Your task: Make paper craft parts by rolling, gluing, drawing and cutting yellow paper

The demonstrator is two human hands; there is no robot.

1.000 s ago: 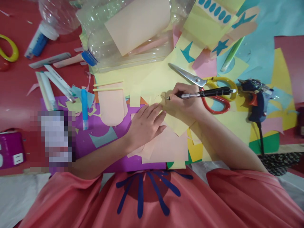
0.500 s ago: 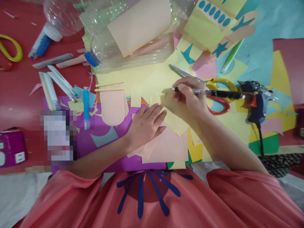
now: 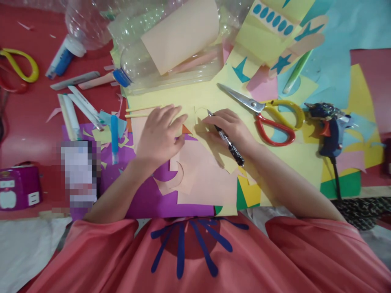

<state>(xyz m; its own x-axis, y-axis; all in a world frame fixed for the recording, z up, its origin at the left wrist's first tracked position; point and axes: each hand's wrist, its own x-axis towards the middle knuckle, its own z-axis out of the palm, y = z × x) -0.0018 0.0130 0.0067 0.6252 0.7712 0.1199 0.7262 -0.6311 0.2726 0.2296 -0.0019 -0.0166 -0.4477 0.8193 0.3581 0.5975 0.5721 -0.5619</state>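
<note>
My right hand (image 3: pixel 227 126) is closed round a black pen (image 3: pixel 229 147), its tip close to a thin curved line on the pale yellow paper (image 3: pixel 186 95). My left hand (image 3: pixel 161 134) has its fingers apart and holds nothing; it is over a peach paper piece (image 3: pixel 139 129) and partly hides it. Two thin yellow strips (image 3: pixel 136 112) run beneath its fingertips. Below the hands lies a larger peach sheet (image 3: pixel 210 179), beside scraps with a curved cut edge. Scissors (image 3: pixel 259 106) with yellow and red handles rest beyond my right hand.
Clear plastic bottles (image 3: pixel 137 73) lie at the back under a peach sheet (image 3: pixel 183 32). A blue glue gun (image 3: pixel 334 130) is at the right. On the left are markers (image 3: pixel 84 108), a blurred-out phone (image 3: pixel 80 175), a purple box (image 3: pixel 20 187) and more scissors (image 3: pixel 23 67).
My left hand has moved left and away from me, onto the peach piece. My right hand has shifted slightly left, and the pen has swung so its back end points toward me.
</note>
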